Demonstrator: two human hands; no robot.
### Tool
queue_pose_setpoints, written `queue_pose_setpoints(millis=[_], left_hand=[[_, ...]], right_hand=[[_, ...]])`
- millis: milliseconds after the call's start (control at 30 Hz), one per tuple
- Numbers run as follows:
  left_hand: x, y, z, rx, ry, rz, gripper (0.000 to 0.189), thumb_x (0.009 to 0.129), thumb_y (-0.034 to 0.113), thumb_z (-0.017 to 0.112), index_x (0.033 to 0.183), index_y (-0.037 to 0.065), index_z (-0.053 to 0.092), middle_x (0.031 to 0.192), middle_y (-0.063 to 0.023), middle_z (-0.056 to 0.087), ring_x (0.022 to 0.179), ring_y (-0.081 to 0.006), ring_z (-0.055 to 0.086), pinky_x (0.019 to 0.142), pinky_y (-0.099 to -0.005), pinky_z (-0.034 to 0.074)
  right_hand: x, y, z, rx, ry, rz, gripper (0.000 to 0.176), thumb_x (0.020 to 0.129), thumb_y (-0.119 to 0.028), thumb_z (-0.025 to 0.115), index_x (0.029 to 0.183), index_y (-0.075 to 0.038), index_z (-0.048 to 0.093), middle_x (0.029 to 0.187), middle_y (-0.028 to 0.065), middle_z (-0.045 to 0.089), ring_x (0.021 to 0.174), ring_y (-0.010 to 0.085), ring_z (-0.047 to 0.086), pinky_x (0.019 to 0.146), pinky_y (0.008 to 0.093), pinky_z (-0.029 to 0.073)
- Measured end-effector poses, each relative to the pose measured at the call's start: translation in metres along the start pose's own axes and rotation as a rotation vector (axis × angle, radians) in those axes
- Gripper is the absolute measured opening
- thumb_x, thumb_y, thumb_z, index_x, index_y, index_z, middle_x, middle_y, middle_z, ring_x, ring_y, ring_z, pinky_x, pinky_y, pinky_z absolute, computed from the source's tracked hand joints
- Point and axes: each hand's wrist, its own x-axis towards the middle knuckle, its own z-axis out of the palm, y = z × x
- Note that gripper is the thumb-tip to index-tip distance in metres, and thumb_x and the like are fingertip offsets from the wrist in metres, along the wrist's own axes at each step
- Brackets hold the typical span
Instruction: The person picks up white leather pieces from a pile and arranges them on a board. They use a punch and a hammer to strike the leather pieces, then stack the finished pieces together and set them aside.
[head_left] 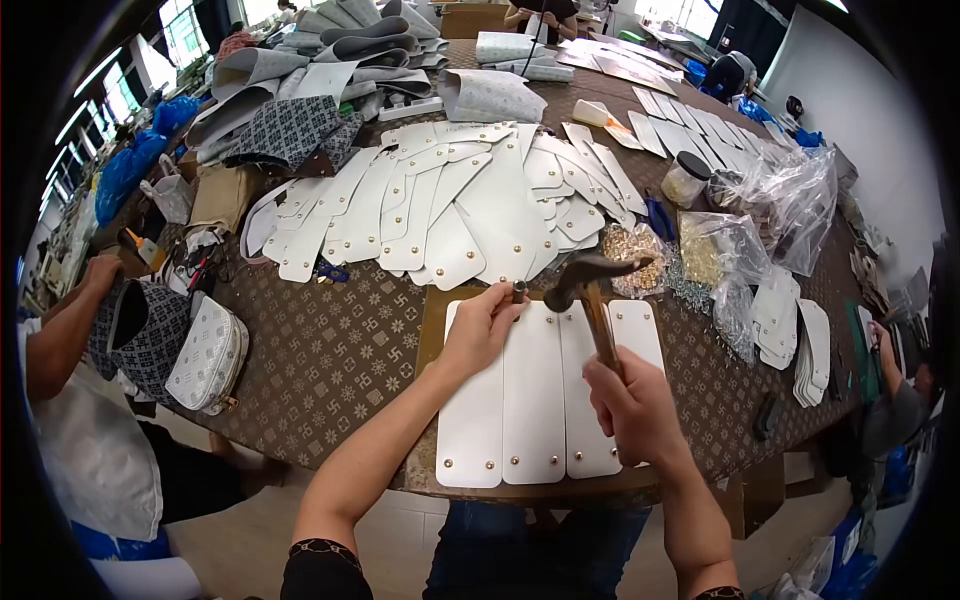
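With its fingers closed, my left hand (pixel 482 328) grips a short metal rivet setter (pixel 519 291) upright at the top edge of the white strips. My right hand (pixel 632 400) is wrapped round the wooden handle of a hammer (pixel 598 318), whose dark head is raised just right of the setter, apart from it. Below both hands, white strips (pixel 534 400) lie side by side on a brown board (pixel 432 325). Gold rivets (pixel 515 461) show near their lower corners, and some at the top. My left fingers partly hide the top of the leftmost strips.
A large pile of riveted white pieces (pixel 400 200) lies beyond the board. Bags of small metal parts (pixel 635 255), a jar (pixel 686 180) and stacked white strips (pixel 775 320) stand to the right. At left, a co-worker's arm (pixel 70 315) is near a white case (pixel 208 355). Rolled grey material (pixel 350 50) sits behind.
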Motion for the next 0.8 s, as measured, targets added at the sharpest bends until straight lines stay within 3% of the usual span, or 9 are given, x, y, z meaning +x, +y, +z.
queue_pose_setpoints(millis=[133, 233, 300, 333, 367, 433, 467, 533, 800], left_hand=[[-0.003, 0.004, -0.002, 0.037, -0.014, -0.010, 0.018, 0.103, 0.004, 0.064, 0.119, -0.003, 0.068, 0.104, -0.0082, 0.079, 0.098, -0.0102, 0.073, 0.087, -0.0251, 0.056], [-0.001, 0.002, 0.001, 0.011, 0.000, 0.003, 0.018, 0.103, 0.003, 0.064, 0.119, -0.003, 0.068, 0.103, -0.0085, 0.079, 0.096, -0.0103, 0.073, 0.086, -0.0251, 0.056], [-0.002, -0.001, 0.002, 0.016, 0.030, 0.097, 0.019, 0.102, 0.004, 0.064, 0.119, -0.005, 0.065, 0.095, -0.0162, 0.076, 0.084, -0.0204, 0.073, 0.080, -0.0305, 0.057], [0.000, 0.003, 0.001, 0.018, 0.039, 0.101, 0.019, 0.102, 0.004, 0.064, 0.119, -0.005, 0.065, 0.095, -0.0162, 0.076, 0.084, -0.0204, 0.073, 0.080, -0.0305, 0.057], [0.000, 0.008, 0.000, 0.061, 0.035, 0.069, 0.020, 0.102, 0.003, 0.064, 0.120, -0.005, 0.065, 0.096, -0.0166, 0.076, 0.085, -0.0214, 0.074, 0.081, -0.0309, 0.057], [0.003, 0.007, -0.005, 0.124, 0.023, 0.085, 0.021, 0.101, 0.003, 0.064, 0.120, -0.006, 0.064, 0.096, -0.0171, 0.077, 0.086, -0.0214, 0.074, 0.080, -0.0306, 0.057], [-0.002, 0.000, 0.000, 0.122, 0.041, 0.113, 0.021, 0.101, 0.003, 0.065, 0.120, -0.006, 0.064, 0.096, -0.0172, 0.077, 0.085, -0.0205, 0.073, 0.079, -0.0300, 0.056], [0.001, 0.002, 0.002, -0.044, 0.012, 0.049, 0.020, 0.102, 0.003, 0.065, 0.120, -0.005, 0.064, 0.104, -0.0138, 0.078, 0.093, -0.0151, 0.073, 0.085, -0.0283, 0.056], [0.020, 0.006, 0.042, -0.162, -0.091, 0.052, 0.019, 0.104, 0.003, 0.062, 0.121, -0.004, 0.066, 0.107, -0.0085, 0.078, 0.100, -0.0109, 0.071, 0.089, -0.0263, 0.055]], right_hand=[[-0.019, -0.066, -0.013, 0.090, 0.128, -0.548, 0.028, 0.110, -0.029, 0.058, 0.100, -0.002, 0.060, 0.063, -0.0022, 0.052, 0.050, 0.0032, 0.047, 0.045, 0.0223, 0.036], [-0.008, -0.083, 0.006, 0.577, 0.174, -0.881, 0.028, 0.109, -0.027, 0.056, 0.097, -0.001, 0.059, 0.062, 0.0003, 0.046, 0.052, 0.0078, 0.046, 0.046, 0.0217, 0.035], [0.024, -0.029, 0.011, -0.131, 0.293, -0.901, 0.031, 0.107, -0.029, 0.060, 0.095, 0.000, 0.059, 0.063, 0.0089, 0.053, 0.056, 0.0177, 0.054, 0.050, 0.0308, 0.042], [0.029, -0.019, 0.016, -0.218, 0.152, -0.298, 0.032, 0.105, -0.028, 0.063, 0.094, 0.002, 0.061, 0.069, 0.0178, 0.060, 0.063, 0.0276, 0.061, 0.059, 0.0411, 0.047], [0.045, -0.009, 0.010, -0.474, -0.092, 0.050, 0.034, 0.104, -0.029, 0.065, 0.096, 0.004, 0.062, 0.075, 0.0216, 0.065, 0.066, 0.0337, 0.063, 0.065, 0.0463, 0.048], [0.024, 0.012, 0.016, -0.329, 0.012, -0.037, 0.033, 0.105, -0.028, 0.066, 0.096, 0.004, 0.063, 0.070, 0.0155, 0.063, 0.065, 0.0269, 0.063, 0.062, 0.0421, 0.047], [0.015, 0.021, 0.014, -0.173, 0.042, -0.056, 0.032, 0.107, -0.028, 0.063, 0.096, 0.002, 0.062, 0.067, 0.0071, 0.060, 0.059, 0.0153, 0.059, 0.055, 0.0342, 0.045], [-0.003, 0.016, 0.008, 0.082, 0.080, -0.038, 0.028, 0.109, -0.027, 0.060, 0.097, -0.001, 0.061, 0.066, -0.0006, 0.055, 0.054, 0.0054, 0.052, 0.048, 0.0257, 0.040], [-0.015, 0.032, -0.010, 0.164, 0.155, 0.025, 0.027, 0.108, -0.028, 0.060, 0.101, -0.002, 0.061, 0.063, -0.0014, 0.054, 0.049, 0.0049, 0.047, 0.045, 0.0243, 0.038]])
